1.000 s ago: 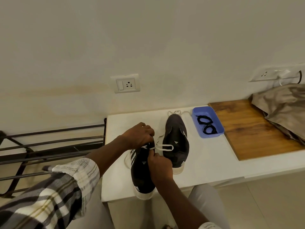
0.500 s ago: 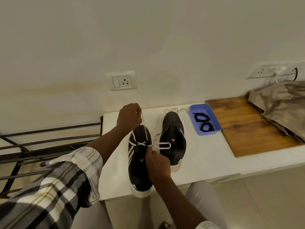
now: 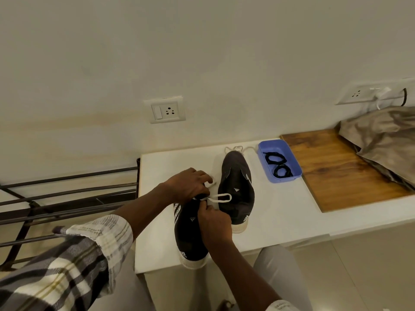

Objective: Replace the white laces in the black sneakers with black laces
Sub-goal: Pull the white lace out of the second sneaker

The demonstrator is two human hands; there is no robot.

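Observation:
Two black sneakers lie on a white counter (image 3: pixel 157 243). The near sneaker (image 3: pixel 189 236) has white stripes and still carries its white lace (image 3: pixel 221 197), a loop of which sticks out to the right. My left hand (image 3: pixel 188 185) grips the lace above the sneaker's eyelets. My right hand (image 3: pixel 213 218) pinches the lace at the tongue. The far sneaker (image 3: pixel 237 187) lies beside it, with a loose white lace (image 3: pixel 235 148) behind its toe. Two coiled black laces (image 3: pixel 277 164) sit in a blue tray (image 3: pixel 292 158).
A wooden board (image 3: pixel 336 167) lies right of the tray, with a crumpled beige cloth (image 3: pixel 386 140) on it. A dark metal rack (image 3: pixel 67 198) stands left of the counter. Wall sockets (image 3: pixel 165 111) are above.
My left hand, which had pulled the lace up and away from the sneaker, has come back down onto the eyelets. My right hand stays at the tongue.

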